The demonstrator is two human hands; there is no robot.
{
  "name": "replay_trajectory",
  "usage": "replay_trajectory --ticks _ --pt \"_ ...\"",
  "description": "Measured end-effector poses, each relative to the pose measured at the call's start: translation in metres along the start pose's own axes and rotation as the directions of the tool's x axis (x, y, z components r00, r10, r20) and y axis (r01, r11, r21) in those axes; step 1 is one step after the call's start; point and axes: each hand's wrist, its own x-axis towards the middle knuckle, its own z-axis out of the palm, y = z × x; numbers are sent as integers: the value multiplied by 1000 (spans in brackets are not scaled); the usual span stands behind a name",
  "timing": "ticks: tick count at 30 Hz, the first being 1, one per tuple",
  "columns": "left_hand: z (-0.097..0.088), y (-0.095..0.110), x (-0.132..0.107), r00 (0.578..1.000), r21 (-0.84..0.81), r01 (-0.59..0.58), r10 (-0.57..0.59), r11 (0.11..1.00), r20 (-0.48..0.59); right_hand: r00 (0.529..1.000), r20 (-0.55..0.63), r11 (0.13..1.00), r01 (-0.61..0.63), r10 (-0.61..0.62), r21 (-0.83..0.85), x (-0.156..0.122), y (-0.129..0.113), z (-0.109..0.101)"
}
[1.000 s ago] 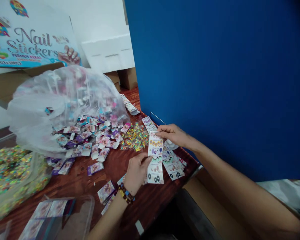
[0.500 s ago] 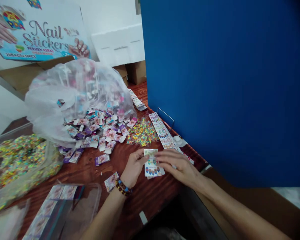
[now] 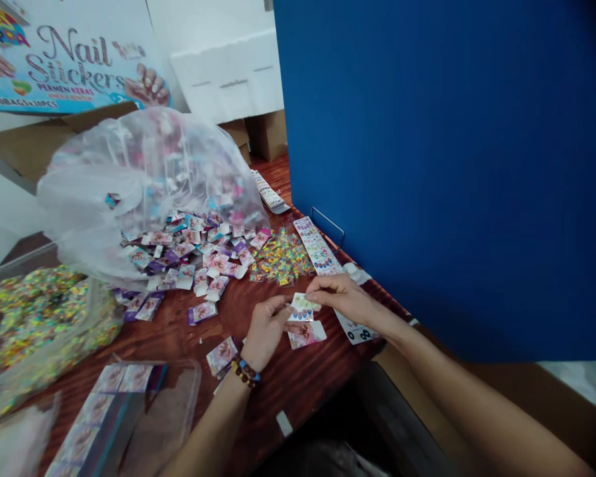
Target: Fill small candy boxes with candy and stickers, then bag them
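A small nail sticker sheet [image 3: 300, 313] is held above the table between both hands. My left hand [image 3: 267, 329], with beaded bracelets at its wrist, grips the sheet's left side between thumb and fingers. At its upper right edge, my right hand [image 3: 340, 296] pinches the sheet, which looks bent or folded over. Just below lies a small flat printed box [image 3: 306, 335] on the wood-grain table. Another little box [image 3: 222, 356] rests by my left wrist. Long sticker strips [image 3: 318, 245] run behind and under my right hand.
A big translucent bag [image 3: 153, 179] spills many small boxes [image 3: 218, 262]. Beside them is a pile of tiny colourful candy packets [image 3: 282, 258]. More packets fill a clear bag [image 3: 44, 324] at left. A plastic tub [image 3: 179, 404] holds rowed boxes. A blue panel [image 3: 427, 185] stands at right.
The sheet has been lifted and bent, uncovering the printed box beneath. My right hand has gone from lying over it with fingers stretched to pinching its upper edge. The view shifted slightly.
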Motion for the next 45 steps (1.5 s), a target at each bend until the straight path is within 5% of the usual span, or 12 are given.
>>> replay_trajectory --ticks 2,6,8,14,16,19,22,28,31,33,39,45 --pt "2 -3 0 998 -34 -34 32 999 -44 996 40 995 -77 75 56 -2 8 6" --pt "6 -8 -4 992 -60 -113 109 992 -69 982 -132 989 -130 139 77 -7 23 24" --pt "5 -11 -7 991 -86 -110 102 990 -91 980 -100 983 -164 172 79 -8 26 31" --pt "-1 -19 -7 979 -175 -26 -11 984 -206 992 -10 958 -126 127 -258 10 23 29" --pt "-3 -19 -5 973 -172 -40 -1 984 -232 986 -50 897 -166 160 -409 26 23 23" --pt "-5 -18 -4 971 -163 -46 6 986 -237 960 -196 694 -279 199 -663 49 24 18" --pt "-6 -19 -4 971 -159 -44 5 986 -239 936 -240 582 -349 258 -735 65 25 20" --pt "-13 -19 -4 966 -145 -78 39 986 -255 952 -163 685 -300 259 -664 53 25 4" --pt "-11 -18 -1 971 -122 -76 46 990 -236 963 83 898 -204 255 -391 35 21 -10" --pt "-6 -17 1 981 -104 -51 31 993 -190 938 261 964 -182 229 -194 24 17 -14" --pt "6 -11 -4 999 -154 -14 7 988 -49 911 354 959 -124 212 -254 14 13 -10" --pt "4 -15 -2 992 -85 -32 21 996 -121 923 330 958 -113 200 -264 12 18 -2"
